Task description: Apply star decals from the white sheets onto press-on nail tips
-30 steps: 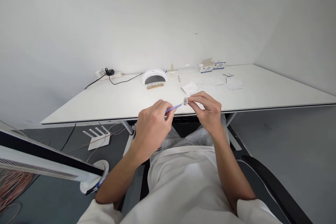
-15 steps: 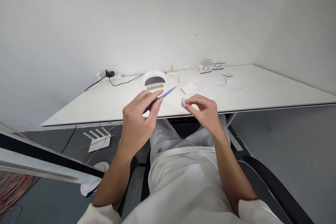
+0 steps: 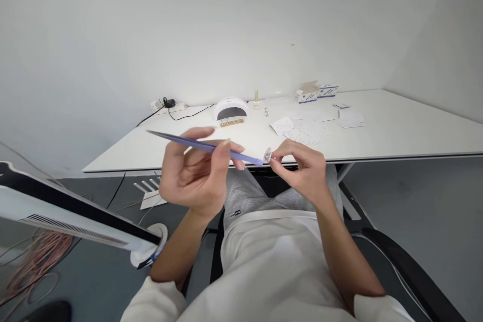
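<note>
My left hand (image 3: 198, 173) is closed around purple tweezers (image 3: 204, 146), pinched between thumb and fingers. Their pointed dark tip reaches out to the left, while the blunt purple end points right. Between the thumb and forefinger of my right hand (image 3: 302, 163) is a small clear, shiny piece (image 3: 267, 155), rounded in outline; its exact kind is too small to tell. The blunt end of the tweezers lies close beside that piece, and I cannot tell whether they touch. Both hands are raised over the near edge of the white table (image 3: 151, 153).
A white nail lamp (image 3: 231, 102) stands behind a gold-coloured strip (image 3: 232, 123) with small pegs. Farther right are a polish bottle (image 3: 256, 101), printed sheets (image 3: 282, 126) and open boxes (image 3: 307, 94). A black adapter (image 3: 169, 103) trails a cord. A tower appliance (image 3: 75, 211) stands left.
The tweezers have turned around in my left hand: the tip pointed up and right, and now points left. My left palm has rolled upward. The clear piece has tilted in my right hand.
</note>
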Tool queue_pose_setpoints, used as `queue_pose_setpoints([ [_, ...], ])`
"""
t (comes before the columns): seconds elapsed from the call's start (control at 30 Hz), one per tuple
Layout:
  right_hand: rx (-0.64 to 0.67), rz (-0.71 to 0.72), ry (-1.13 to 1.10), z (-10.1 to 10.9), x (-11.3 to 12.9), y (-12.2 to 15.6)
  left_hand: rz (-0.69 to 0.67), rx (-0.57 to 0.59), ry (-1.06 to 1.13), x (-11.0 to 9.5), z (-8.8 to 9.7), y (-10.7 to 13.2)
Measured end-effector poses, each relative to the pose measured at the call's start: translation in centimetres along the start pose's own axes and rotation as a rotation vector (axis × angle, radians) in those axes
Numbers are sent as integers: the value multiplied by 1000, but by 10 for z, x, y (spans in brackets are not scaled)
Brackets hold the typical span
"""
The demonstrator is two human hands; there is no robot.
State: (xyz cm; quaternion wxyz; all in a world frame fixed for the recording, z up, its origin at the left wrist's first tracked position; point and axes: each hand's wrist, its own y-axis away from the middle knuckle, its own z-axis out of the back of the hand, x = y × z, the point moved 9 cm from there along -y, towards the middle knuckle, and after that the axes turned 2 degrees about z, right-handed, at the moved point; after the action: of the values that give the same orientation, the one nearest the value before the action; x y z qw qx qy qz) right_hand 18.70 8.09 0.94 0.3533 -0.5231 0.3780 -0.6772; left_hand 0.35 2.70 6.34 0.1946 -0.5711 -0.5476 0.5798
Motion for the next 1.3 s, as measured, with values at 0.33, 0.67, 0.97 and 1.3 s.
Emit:
queue_pose_setpoints([
  [0.33,36,92,39,-9,14,3,185,-119,30,30,4,3],
  [0.67,37,60,32,-13,14,3,126,-104,-73,19,2,3],
  [0.97,-6,-54,-71,-12,0,5,110,-131,-80,18,5,3],
  [1.3,19,-63,-93,-15,-1,6,142,-175,-55,22,11,-2],
])
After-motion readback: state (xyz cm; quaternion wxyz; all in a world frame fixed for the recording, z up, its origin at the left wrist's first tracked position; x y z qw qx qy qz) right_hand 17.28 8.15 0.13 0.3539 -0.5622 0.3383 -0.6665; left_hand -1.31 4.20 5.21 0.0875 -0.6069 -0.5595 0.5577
